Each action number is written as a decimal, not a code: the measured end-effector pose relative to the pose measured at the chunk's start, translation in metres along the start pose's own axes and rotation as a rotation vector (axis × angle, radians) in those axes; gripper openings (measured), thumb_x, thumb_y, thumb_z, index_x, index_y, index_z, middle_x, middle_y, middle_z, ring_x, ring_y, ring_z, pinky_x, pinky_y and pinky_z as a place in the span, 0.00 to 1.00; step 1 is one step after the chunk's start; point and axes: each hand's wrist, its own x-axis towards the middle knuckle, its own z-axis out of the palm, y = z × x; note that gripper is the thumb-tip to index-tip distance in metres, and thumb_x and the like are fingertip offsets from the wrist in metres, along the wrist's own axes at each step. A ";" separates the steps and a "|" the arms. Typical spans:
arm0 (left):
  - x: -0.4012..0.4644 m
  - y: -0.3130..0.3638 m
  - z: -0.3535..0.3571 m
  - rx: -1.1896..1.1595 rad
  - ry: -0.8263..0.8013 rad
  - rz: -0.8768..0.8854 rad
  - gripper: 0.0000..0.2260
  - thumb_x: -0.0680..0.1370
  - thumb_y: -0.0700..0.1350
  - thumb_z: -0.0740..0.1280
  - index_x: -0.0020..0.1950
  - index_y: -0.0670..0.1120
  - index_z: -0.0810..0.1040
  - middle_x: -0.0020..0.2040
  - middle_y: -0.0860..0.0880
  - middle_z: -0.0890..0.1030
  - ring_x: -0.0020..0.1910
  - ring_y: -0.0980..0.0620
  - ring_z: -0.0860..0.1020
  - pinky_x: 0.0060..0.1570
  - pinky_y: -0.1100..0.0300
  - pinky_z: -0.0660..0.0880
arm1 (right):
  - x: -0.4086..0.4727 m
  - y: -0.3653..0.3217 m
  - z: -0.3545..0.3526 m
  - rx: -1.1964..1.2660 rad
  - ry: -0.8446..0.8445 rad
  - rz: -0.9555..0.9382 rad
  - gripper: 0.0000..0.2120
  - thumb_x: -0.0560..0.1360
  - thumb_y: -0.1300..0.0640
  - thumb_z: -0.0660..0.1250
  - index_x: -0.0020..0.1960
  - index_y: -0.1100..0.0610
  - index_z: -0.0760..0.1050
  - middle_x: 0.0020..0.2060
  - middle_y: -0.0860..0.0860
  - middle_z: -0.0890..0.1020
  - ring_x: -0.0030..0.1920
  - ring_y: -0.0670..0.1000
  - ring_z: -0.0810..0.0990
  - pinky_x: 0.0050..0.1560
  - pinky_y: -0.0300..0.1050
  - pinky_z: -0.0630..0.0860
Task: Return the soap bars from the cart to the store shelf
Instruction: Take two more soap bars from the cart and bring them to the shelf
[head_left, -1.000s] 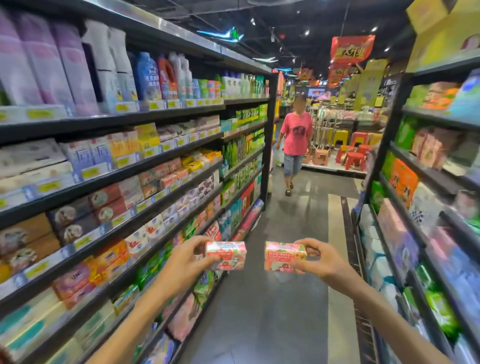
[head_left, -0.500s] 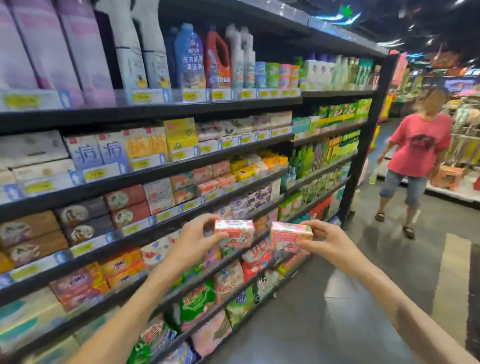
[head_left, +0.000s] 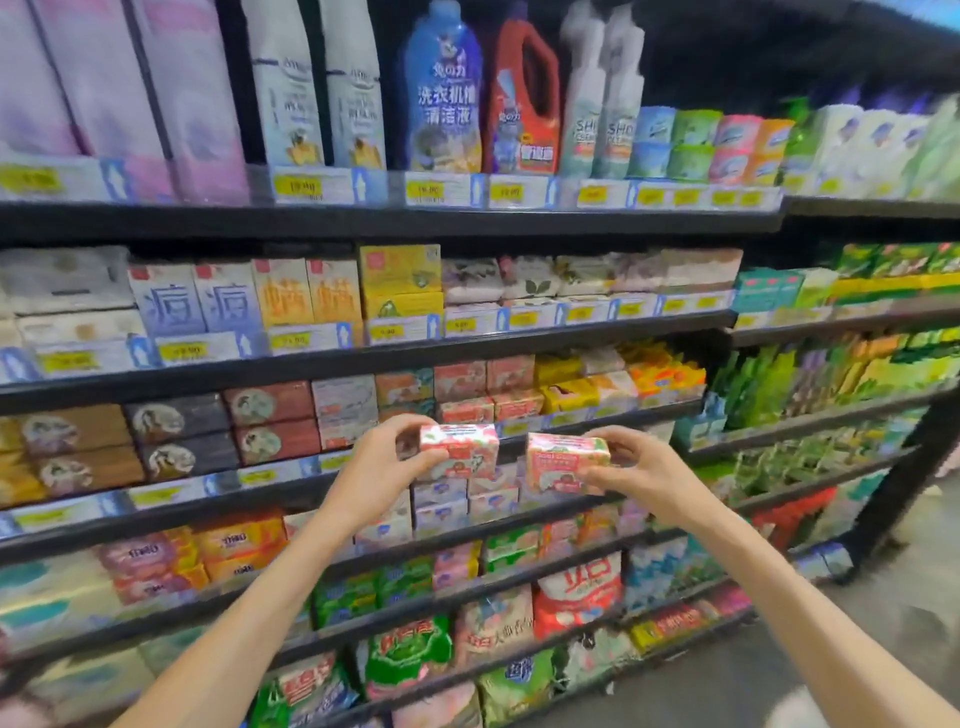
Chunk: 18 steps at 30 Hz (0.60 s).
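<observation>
I face a black store shelf (head_left: 363, 364) stacked with boxed soaps. My left hand (head_left: 382, 467) grips a pink and white soap bar box (head_left: 460, 449) by its left end. My right hand (head_left: 639, 467) grips a second pink soap bar box (head_left: 566, 462) by its right end. Both boxes are held side by side in the air, just in front of the third shelf row, level with its price rail. Similar reddish soap boxes (head_left: 483, 387) stand on that shelf right behind them. No cart is in view.
Detergent bottles (head_left: 524, 93) and refill pouches fill the top shelf. Boxed soaps and bagged washing powder (head_left: 576, 597) fill the rows below. A second shelf bay (head_left: 841, 364) with green packs adjoins on the right. Grey aisle floor (head_left: 883, 639) shows at lower right.
The view has swung left from the aisle to face the shelf head-on. Both hands with their soap boxes have come closer to the third shelf row. The person in the aisle left the view.
</observation>
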 end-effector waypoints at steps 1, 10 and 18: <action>0.008 -0.001 0.005 0.001 0.010 -0.012 0.15 0.75 0.55 0.73 0.60 0.57 0.77 0.53 0.66 0.78 0.51 0.72 0.75 0.51 0.73 0.72 | 0.014 0.006 -0.002 0.001 -0.011 -0.006 0.19 0.71 0.57 0.77 0.60 0.54 0.78 0.50 0.48 0.85 0.48 0.44 0.84 0.44 0.37 0.79; 0.079 -0.024 0.036 0.040 0.090 -0.141 0.20 0.74 0.59 0.73 0.64 0.56 0.77 0.59 0.58 0.80 0.58 0.59 0.78 0.60 0.56 0.76 | 0.120 0.046 -0.017 -0.067 -0.081 -0.086 0.35 0.62 0.33 0.77 0.65 0.46 0.76 0.54 0.44 0.83 0.54 0.45 0.82 0.58 0.52 0.80; 0.109 -0.029 0.049 0.048 0.153 -0.222 0.16 0.74 0.54 0.74 0.61 0.55 0.78 0.54 0.58 0.83 0.53 0.62 0.80 0.57 0.57 0.78 | 0.175 0.056 -0.017 -0.061 -0.151 -0.127 0.20 0.68 0.46 0.78 0.57 0.45 0.76 0.50 0.39 0.83 0.52 0.38 0.81 0.54 0.38 0.78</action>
